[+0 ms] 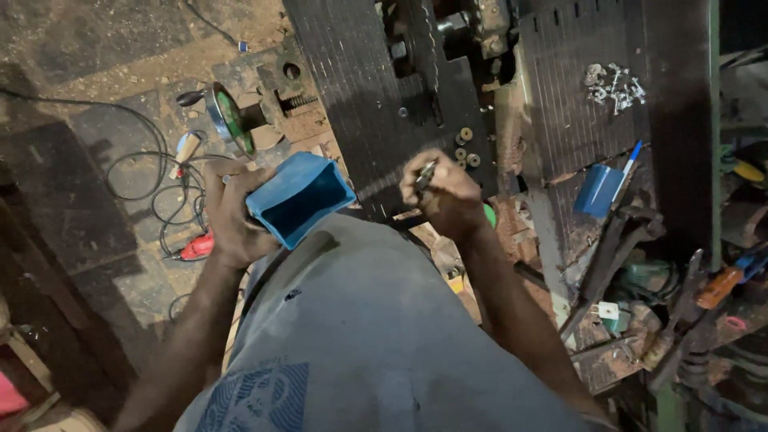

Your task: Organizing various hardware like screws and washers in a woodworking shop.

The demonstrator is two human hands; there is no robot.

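My left hand (226, 214) grips a blue rectangular plastic container (300, 198), tilted so its open mouth faces right and up; its inside looks empty. My right hand (442, 192) is closed around a small dark metal piece (426, 173) that sticks out above the fingers, level with the container and a hand's width to its right. Both hands are raised in front of my grey shirt, over a dark ribbed metal machine bed (360, 88).
A pile of small shiny screws (616, 86) lies on the slotted plate at top right. A second blue container with a pen (602, 188) sits nearby. Metal tools (624, 256) crowd the right. On the floor left: a green-disc grinder (228, 118), cables, a red power tool (194, 248).
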